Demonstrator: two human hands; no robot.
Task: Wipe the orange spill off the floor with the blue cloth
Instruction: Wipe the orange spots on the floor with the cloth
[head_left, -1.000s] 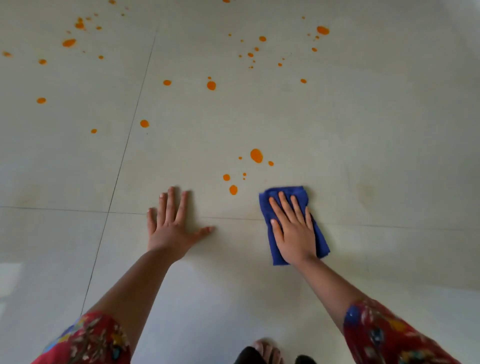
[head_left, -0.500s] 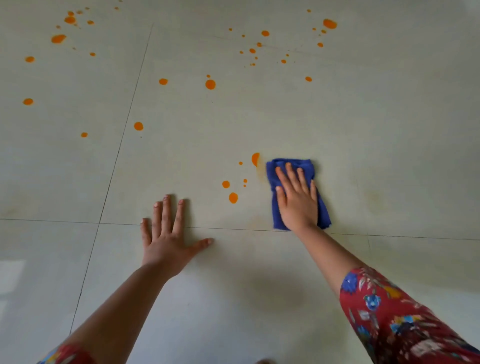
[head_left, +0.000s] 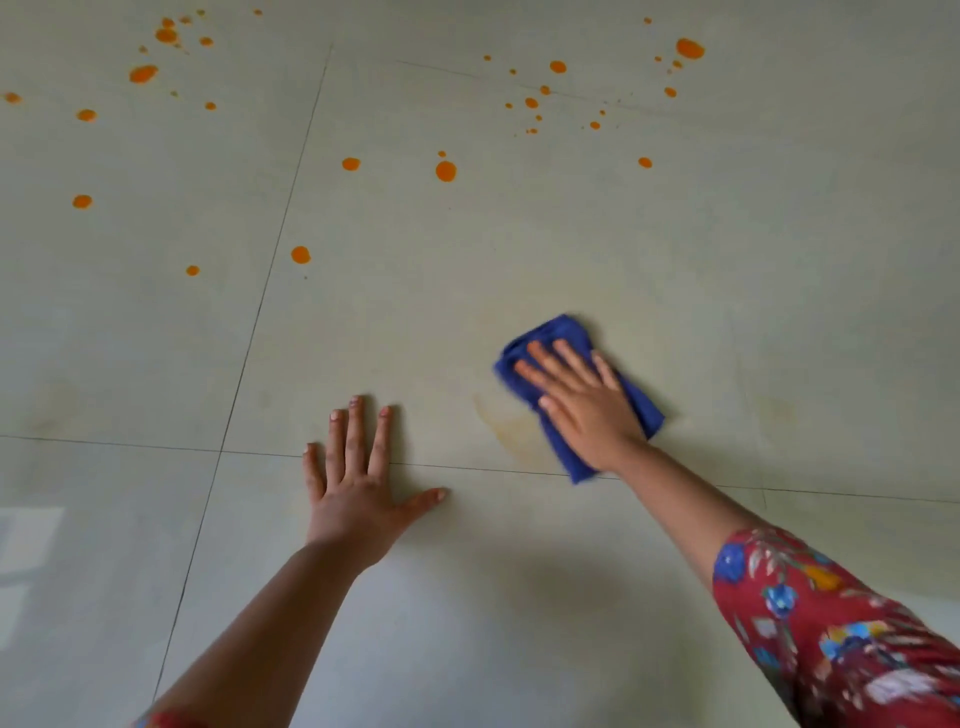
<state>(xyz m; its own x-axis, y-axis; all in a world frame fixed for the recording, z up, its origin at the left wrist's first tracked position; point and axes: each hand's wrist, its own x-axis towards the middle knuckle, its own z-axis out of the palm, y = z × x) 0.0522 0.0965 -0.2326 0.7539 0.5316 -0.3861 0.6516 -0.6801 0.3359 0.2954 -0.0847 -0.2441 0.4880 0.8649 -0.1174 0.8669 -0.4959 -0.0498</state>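
Head view: the right hand (head_left: 587, 410) is pressing flat on the blue cloth (head_left: 566, 330), fingers straight and slightly spread, palm down, nothing curled round the fabric. The cloth is lying folded on the pale tiled floor (head_left: 675, 249), right of centre, its long side running diagonally; its near corner is touching a grout line (head_left: 467, 467). Its edges are looking blurred. A faint yellowish smear (head_left: 511, 431) is showing on the tile just beside the cloth's left edge. The left hand (head_left: 358, 499) is resting flat on the floor well apart from the cloth, fingers wide and straight, thumb splayed out to the right, fingers crossing the same grout line. The orange spill (head_left: 445, 171) is sitting as scattered round drops across the far tiles, well beyond both hands: one cluster far left, another far right, single drops between. A red floral sleeve (head_left: 831, 634) is covering the right upper arm.
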